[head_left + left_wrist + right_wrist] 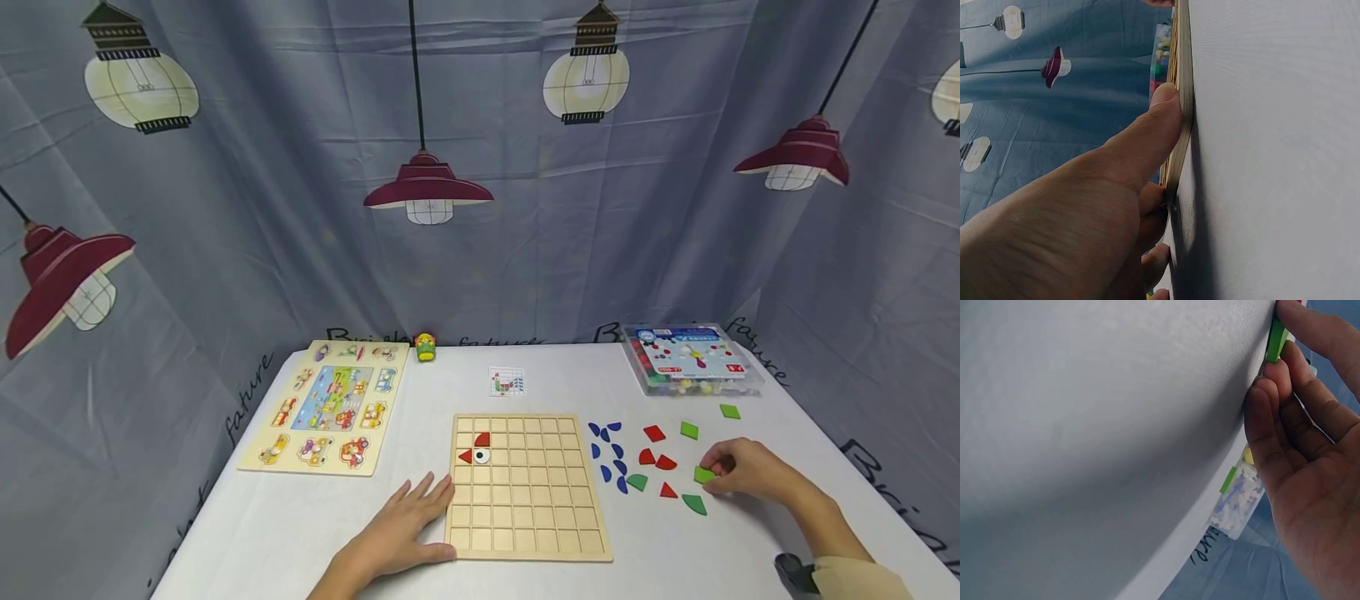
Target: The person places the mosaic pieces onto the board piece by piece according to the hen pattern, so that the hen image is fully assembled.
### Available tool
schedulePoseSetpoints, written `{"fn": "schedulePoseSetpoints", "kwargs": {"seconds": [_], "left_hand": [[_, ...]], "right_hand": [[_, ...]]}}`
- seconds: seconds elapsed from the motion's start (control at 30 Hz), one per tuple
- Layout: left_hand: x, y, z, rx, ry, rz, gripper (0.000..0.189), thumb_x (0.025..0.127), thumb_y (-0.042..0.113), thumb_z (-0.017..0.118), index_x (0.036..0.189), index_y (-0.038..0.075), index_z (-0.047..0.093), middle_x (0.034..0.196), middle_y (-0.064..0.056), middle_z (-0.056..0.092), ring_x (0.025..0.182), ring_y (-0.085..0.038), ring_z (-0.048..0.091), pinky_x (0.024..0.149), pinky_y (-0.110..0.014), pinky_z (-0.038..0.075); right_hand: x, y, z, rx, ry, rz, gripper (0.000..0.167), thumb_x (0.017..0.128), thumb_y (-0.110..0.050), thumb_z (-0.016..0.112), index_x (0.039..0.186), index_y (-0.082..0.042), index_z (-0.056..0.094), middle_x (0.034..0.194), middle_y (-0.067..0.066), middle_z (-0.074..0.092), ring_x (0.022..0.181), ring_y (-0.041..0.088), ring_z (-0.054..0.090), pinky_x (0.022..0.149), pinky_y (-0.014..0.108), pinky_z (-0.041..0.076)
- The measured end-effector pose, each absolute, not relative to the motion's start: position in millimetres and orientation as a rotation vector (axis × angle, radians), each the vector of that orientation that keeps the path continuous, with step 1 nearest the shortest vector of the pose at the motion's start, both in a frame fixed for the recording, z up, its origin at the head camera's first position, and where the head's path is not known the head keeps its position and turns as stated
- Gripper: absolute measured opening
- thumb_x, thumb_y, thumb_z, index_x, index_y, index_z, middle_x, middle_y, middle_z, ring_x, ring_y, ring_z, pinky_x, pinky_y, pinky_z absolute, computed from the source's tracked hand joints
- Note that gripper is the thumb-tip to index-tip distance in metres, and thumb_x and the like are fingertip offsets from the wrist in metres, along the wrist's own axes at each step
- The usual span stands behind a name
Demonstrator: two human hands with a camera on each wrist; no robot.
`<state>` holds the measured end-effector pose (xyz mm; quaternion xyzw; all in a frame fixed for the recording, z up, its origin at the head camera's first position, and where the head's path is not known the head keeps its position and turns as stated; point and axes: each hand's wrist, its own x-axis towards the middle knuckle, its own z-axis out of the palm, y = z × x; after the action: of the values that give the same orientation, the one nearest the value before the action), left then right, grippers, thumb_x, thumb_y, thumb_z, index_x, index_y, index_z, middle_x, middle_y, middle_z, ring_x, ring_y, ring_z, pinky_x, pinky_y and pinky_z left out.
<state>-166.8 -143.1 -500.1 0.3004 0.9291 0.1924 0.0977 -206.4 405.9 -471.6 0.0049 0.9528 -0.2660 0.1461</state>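
My right hand [756, 472] pinches a green square tile [703, 475] between thumb and fingertips, low over the white table. In the right wrist view that green tile [1277, 341] stands edge-on, with the thumb on one side and fingers on the other. My left hand [399, 531] rests at the left edge of a wooden grid board [528, 496], fingers spread and fairly straight. Its thumb [1163, 103] touches the board's side in the left wrist view. Near the board's upper left are a red quarter-round piece [482, 439], a red triangle [466, 456] and a white eye piece [482, 456].
Blue half-rounds [606, 473], red pieces [655, 433] and green pieces [693, 504] lie between the board and my right hand. Behind are a pattern card [507, 382], a plastic box [697, 387] and a small toy figure [425, 347]. A picture puzzle [255, 454] lies left.
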Motion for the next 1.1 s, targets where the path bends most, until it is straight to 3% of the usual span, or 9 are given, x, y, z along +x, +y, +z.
{"fn": "schedulePoseSetpoints", "kwargs": {"seconds": [0.67,1.1], "left_hand": [[-166,-143,-499,0.893,2.757,0.570,0.093,0.082,0.070,0.056,0.150,0.010,0.037,0.159,-0.004,0.032,0.148,-0.034,0.026,0.119,-0.060,0.018],[-167,-142,-499,0.882,2.752,0.586,0.093,0.082,0.070,0.056,0.150,0.010,0.038,0.159,-0.004,0.032,0.148,-0.034,0.026,0.120,-0.060,0.017]], "right_hand": [[-206,396,-468,-0.042,2.763,-0.779,0.032,0.071,-0.020,0.086,0.093,-0.005,0.070,0.075,0.001,0.055,0.075,0.014,0.050,0.058,0.020,0.042],[-213,361,-464,-0.123,2.775,-0.800,0.027,0.072,-0.018,0.085,0.092,-0.008,0.071,0.075,0.000,0.055,0.074,0.014,0.050,0.059,0.019,0.043]]}}
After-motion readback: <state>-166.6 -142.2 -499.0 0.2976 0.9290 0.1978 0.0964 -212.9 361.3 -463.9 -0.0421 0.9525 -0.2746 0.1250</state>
